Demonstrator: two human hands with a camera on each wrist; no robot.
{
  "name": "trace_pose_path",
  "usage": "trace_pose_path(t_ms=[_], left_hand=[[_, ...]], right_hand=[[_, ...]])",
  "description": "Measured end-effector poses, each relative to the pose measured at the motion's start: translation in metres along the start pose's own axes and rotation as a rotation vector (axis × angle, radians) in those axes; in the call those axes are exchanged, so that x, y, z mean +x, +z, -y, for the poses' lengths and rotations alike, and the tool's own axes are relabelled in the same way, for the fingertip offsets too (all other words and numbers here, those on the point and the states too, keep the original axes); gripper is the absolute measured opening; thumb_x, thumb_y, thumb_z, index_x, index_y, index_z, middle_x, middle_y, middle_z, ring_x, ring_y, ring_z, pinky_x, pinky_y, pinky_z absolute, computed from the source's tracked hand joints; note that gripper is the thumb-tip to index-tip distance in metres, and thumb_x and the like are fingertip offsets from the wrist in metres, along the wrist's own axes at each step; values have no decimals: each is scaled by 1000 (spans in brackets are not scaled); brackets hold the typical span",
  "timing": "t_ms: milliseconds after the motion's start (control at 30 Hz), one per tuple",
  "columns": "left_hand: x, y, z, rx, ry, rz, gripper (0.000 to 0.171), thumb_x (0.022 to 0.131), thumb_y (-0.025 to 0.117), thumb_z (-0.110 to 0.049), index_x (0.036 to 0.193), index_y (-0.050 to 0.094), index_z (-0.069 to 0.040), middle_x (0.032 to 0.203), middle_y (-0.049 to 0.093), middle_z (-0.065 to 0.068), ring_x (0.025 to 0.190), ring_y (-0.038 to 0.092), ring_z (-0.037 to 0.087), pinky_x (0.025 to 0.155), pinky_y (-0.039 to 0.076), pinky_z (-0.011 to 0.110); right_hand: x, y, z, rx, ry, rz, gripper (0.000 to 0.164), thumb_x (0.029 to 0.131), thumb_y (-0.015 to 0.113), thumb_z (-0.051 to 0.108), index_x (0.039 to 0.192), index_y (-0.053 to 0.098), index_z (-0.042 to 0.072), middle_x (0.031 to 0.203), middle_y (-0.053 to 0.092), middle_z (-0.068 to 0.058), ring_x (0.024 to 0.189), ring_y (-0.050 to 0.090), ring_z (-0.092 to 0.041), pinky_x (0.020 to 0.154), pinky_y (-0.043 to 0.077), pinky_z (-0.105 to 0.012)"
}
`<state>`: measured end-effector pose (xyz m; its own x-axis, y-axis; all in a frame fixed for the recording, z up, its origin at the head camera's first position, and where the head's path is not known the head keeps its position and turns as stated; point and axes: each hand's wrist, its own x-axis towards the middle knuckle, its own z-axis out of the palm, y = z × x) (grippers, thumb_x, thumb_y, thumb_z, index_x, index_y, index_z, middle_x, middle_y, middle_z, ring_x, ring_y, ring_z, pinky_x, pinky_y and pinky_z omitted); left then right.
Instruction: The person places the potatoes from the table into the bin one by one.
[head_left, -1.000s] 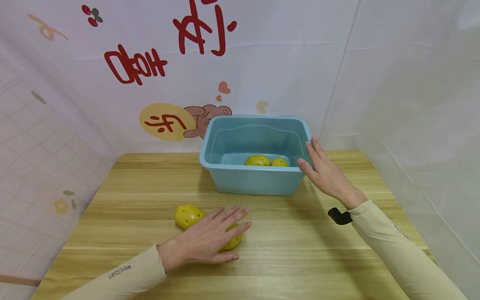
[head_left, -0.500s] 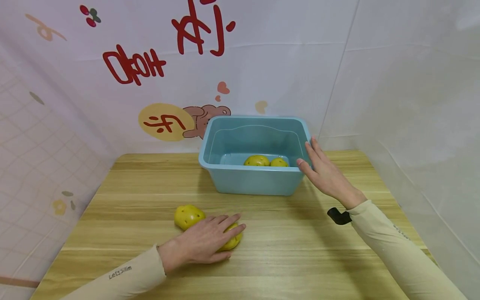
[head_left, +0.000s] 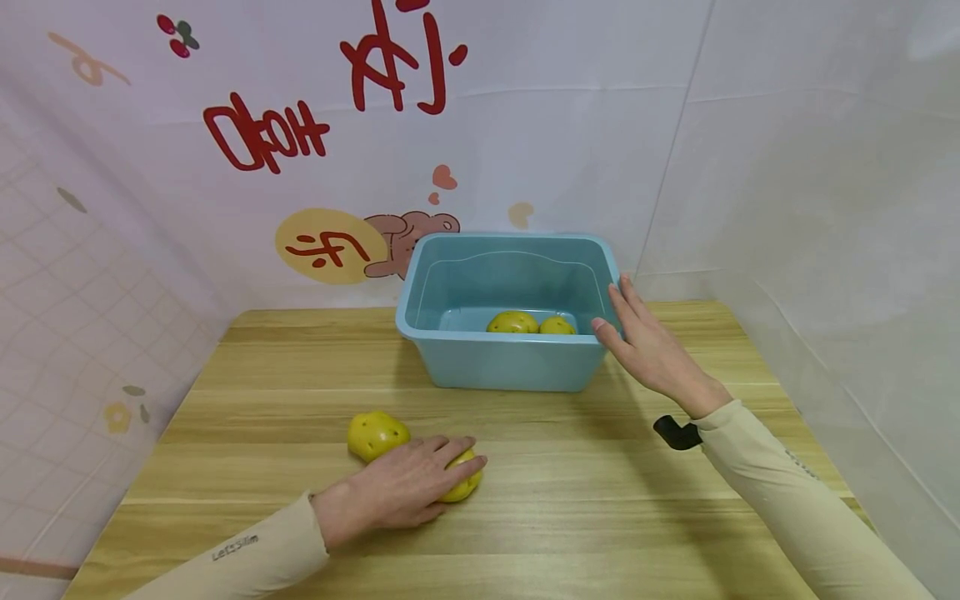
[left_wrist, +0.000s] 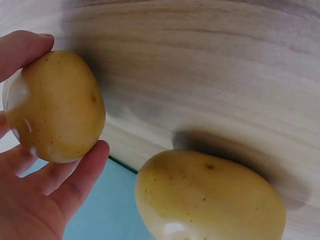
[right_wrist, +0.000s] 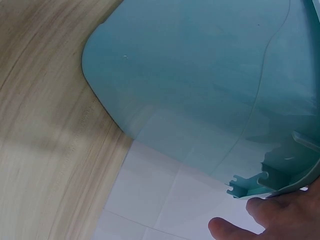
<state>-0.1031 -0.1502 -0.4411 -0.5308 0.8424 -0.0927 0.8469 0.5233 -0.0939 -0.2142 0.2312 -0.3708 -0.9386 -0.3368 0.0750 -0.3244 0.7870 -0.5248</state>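
My left hand (head_left: 401, 483) grips a yellow potato (head_left: 467, 479) on the wooden table. In the left wrist view, the thumb lies on one side of that potato (left_wrist: 60, 107) and the fingers on the other. A second potato (head_left: 375, 435) lies beside the hand, farther left. At the back stands a light blue plastic bin (head_left: 510, 362), with two more potatoes (head_left: 513, 322) on its floor. My right hand (head_left: 652, 350) rests on the bin's right rim with its fingers fairly straight. The right wrist view shows the fingers (right_wrist: 235, 230) along the outside of the rim.
The wooden table (head_left: 570, 517) ends at a white printed sheet (head_left: 570, 150) hanging behind the bin. More white sheeting closes in both sides. A black bent piece (head_left: 677, 433) sticks out at the right sleeve's cuff.
My left hand's fingers have drawn in from spread to curled around the right-hand potato on the table. The right hand stays on the bin's rim.
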Motion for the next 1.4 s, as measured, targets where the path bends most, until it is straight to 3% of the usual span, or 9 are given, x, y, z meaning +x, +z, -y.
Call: trace_pose_path(t_ms=[333, 700, 1000, 1267, 1400], left_hand=[[-3, -12, 5, -46, 13, -61, 70, 93, 76, -29, 155, 44, -20, 149, 49, 10, 125, 58, 28, 104, 52, 42], [-6, -43, 13, -47, 1, -80, 73, 90, 78, -24, 155, 44, -21, 148, 51, 9, 130, 55, 27, 102, 52, 43], [-9, -68, 17, -53, 12, -58, 75, 90, 80, -27, 155, 43, -21, 151, 49, 11, 132, 53, 29, 104, 51, 44], [-8, -87, 23, -43, 59, -178, 75, 84, 86, -25, 148, 49, -17, 143, 53, 12, 122, 58, 29, 103, 52, 41], [-8, -96, 26, -43, 57, -213, 75, 83, 86, -22, 148, 48, -17, 141, 53, 11, 115, 60, 27, 92, 56, 41]], right_hand=[[0, 1, -1, 10, 1, 5, 83, 109, 35, 57, 165, 5, 4, 172, -15, -3, 159, -1, -31, 123, 15, -61], [0, 0, -1, 8, 1, 1, 83, 109, 35, 57, 165, 6, 5, 172, -15, -2, 159, 0, -31, 123, 16, -61], [0, 1, 0, 5, -1, -12, 83, 109, 35, 57, 165, 7, 4, 172, -13, -4, 159, 2, -33, 122, 16, -63], [-1, 2, -1, 7, -4, -13, 82, 109, 35, 57, 166, 6, 5, 172, -13, -4, 159, 1, -32, 122, 16, -62], [-1, 2, -1, 11, -4, -13, 82, 109, 36, 57, 166, 6, 5, 172, -14, -2, 159, 0, -31, 122, 16, -62]])
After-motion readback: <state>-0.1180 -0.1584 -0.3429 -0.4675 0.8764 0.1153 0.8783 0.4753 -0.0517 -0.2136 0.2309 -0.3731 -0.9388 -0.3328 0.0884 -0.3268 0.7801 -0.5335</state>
